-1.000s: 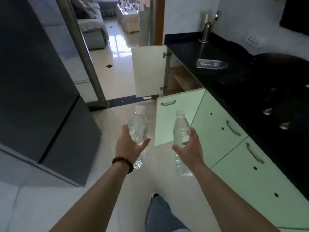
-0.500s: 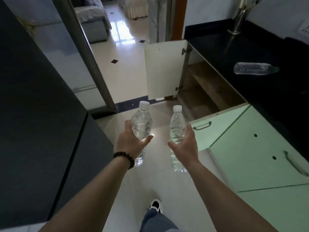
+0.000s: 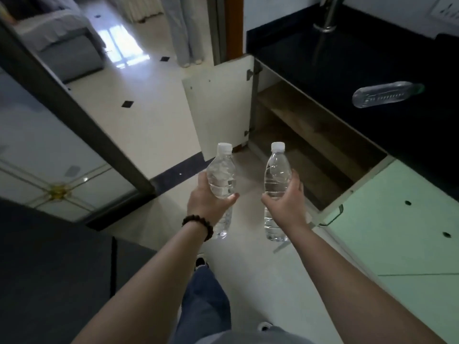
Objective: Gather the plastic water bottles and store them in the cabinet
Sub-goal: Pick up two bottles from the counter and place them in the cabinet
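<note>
Nothing legible anywhere here. The clear plastic bottle lying on its side [image 3: 383, 94] on the black glossy worktop [image 3: 323, 60] carries a row of raised marks along its body, but they are too blurred to read. The two clear white-capped plastic water bottles, one on the left [image 3: 221, 177] and one on the right [image 3: 276, 175], show no label and no print.

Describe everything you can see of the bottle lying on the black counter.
The bottle on the counter is clear ribbed plastic, lying on its side on the glossy black countertop, its neck pointing right with what looks like a greenish cap. It looks empty, though blur prevents certainty. Neither hand touches it; it rests alone, above the open cabinet.
</note>
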{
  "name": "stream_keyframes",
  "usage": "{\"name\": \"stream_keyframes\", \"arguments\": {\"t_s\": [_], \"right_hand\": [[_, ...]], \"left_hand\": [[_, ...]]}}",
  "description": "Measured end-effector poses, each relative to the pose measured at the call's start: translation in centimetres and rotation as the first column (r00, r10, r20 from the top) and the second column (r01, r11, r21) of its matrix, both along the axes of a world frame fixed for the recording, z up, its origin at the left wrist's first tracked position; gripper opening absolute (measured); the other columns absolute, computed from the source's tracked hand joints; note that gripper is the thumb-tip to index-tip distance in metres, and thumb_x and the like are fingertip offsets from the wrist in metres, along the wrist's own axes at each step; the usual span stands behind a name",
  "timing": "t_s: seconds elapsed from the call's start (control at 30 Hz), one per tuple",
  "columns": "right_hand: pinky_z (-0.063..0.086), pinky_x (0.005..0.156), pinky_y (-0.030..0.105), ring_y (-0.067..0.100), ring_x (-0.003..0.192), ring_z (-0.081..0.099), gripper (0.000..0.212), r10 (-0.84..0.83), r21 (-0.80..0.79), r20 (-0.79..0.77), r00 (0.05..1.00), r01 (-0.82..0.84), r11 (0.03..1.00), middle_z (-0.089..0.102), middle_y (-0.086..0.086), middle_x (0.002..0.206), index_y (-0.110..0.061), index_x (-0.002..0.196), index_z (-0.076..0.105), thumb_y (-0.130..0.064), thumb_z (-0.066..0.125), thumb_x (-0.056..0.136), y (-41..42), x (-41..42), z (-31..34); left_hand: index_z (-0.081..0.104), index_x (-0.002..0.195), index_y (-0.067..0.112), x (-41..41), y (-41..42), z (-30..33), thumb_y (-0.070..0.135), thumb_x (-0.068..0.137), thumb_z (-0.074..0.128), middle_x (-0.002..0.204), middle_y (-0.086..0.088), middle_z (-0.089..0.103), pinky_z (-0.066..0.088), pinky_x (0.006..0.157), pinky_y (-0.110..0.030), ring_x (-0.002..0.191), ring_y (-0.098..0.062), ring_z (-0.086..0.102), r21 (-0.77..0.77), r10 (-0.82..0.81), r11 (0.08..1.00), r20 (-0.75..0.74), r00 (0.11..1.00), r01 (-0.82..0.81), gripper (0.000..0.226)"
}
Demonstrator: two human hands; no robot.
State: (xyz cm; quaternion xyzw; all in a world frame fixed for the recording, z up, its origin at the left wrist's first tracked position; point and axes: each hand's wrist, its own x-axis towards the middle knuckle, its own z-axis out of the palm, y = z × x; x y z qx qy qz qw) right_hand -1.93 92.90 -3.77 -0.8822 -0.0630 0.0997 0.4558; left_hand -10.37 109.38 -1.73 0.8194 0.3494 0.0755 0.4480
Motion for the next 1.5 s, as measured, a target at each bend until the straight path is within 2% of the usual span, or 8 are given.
{"name": "stream_keyframes", "arguments": {"t_s": [0.17,0.27,0.6,0.9,1.07,1.3,1.43,1.5], "right_hand": [[0.044,0.075,0.03,0.028,0.107,0.056,0.088,-0.196,-0.015,0.002,0.981,0.196,0.98,0.042,0.011,0.133,-0.013,0.145,0.024,-0.021,0.074,0.073,4.8,4.1,-0.1],[0.047,0.08,0.034,0.025,0.11,0.055,0.09,-0.301,-0.016,-0.034,0.953,0.301,0.954,0.039,0.006,0.138,-0.02,0.147,0.021,-0.024,0.071,0.073,6.3,6.1,0.5],[0.051,0.075,0.035,0.027,0.104,0.059,0.093,-0.549,-0.121,-0.01,0.836,0.544,0.831,0.043,0.005,0.135,-0.023,0.147,0.019,-0.029,0.075,0.073,6.4,12.7,-0.7],[0.054,0.082,0.041,0.028,0.112,0.055,0.097,-0.642,-0.154,-0.104,0.759,0.626,0.765,0.041,0.005,0.137,-0.023,0.148,0.014,-0.034,0.073,0.072,5.7,20.7,-3.4],[0.047,0.072,0.031,0.025,0.111,0.055,0.096,-0.666,-0.173,-0.151,0.73,0.644,0.745,0.039,0.004,0.139,-0.024,0.149,0.013,-0.032,0.072,0.074,5.4,24.0,-5.6],[0.042,0.075,0.028,0.024,0.112,0.055,0.094,-0.746,-0.145,-0.184,0.639,0.734,0.664,0.041,0.005,0.142,-0.018,0.15,0.016,-0.027,0.073,0.076,5.3,28.6,-13.2],[0.051,0.088,0.037,0.025,0.117,0.056,0.092,-0.797,-0.035,-0.098,0.596,0.798,0.601,0.054,0.004,0.133,-0.022,0.143,0.031,-0.044,0.068,0.061,4.7,32.6,-21.1],[0.049,0.095,0.04,0.022,0.121,0.053,0.089,-0.806,0.048,-0.078,0.587,0.809,0.585,0.053,0.003,0.135,-0.021,0.142,0.034,-0.035,0.073,0.064,3.7,34.8,-25.5]], "left_hand": [[0.043,0.107,0.032,7.3,6.4,-0.3,0.033,0.068,0.083,0.101,0.008,0.061,0.052,0.083,-0.034,0.094,-0.016,0.061,-0.048,-0.211,0.977,-0.017,0.977,0.21,0.056],[0.045,0.116,0.026,11.3,8.5,0.1,0.03,0.071,0.082,0.095,0.012,0.056,0.046,0.079,-0.029,0.091,-0.013,0.057,-0.08,-0.313,0.948,-0.03,0.949,0.31,0.058],[0.041,0.111,0.027,23.0,8.3,-2.3,0.041,0.071,0.08,0.096,0.011,0.058,0.05,0.077,-0.033,0.089,-0.016,0.06,-0.073,-0.563,0.826,-0.169,0.809,0.559,0.058],[0.04,0.113,0.026,33.5,6.4,-4.7,0.045,0.068,0.08,0.106,0.004,0.065,0.056,0.084,-0.044,0.093,-0.02,0.065,-0.093,-0.657,0.747,-0.261,0.708,0.659,0.062],[0.036,0.11,0.029,38.0,5.7,-6.8,0.044,0.07,0.076,0.103,0.004,0.064,0.056,0.081,-0.043,0.088,-0.021,0.065,-0.127,-0.655,0.746,-0.316,0.686,0.653,0.059],[0.035,0.113,0.028,43.6,4.7,-14.8,0.046,0.07,0.078,0.095,0.011,0.057,0.057,0.077,-0.036,0.084,-0.015,0.062,-0.211,-0.685,0.725,-0.321,0.654,0.656,0.064],[0.035,0.096,0.03,48.2,2.8,-22.3,0.047,0.067,0.082,0.093,0.01,0.057,0.052,0.08,-0.033,0.083,-0.011,0.058,-0.29,-0.715,0.697,-0.211,0.666,0.656,0.058],[0.037,0.085,0.033,50.6,1.4,-26.0,0.044,0.066,0.084,0.087,0.016,0.054,0.048,0.083,-0.032,0.081,-0.008,0.056,-0.36,-0.718,0.677,-0.127,0.685,0.642,0.052]]}}
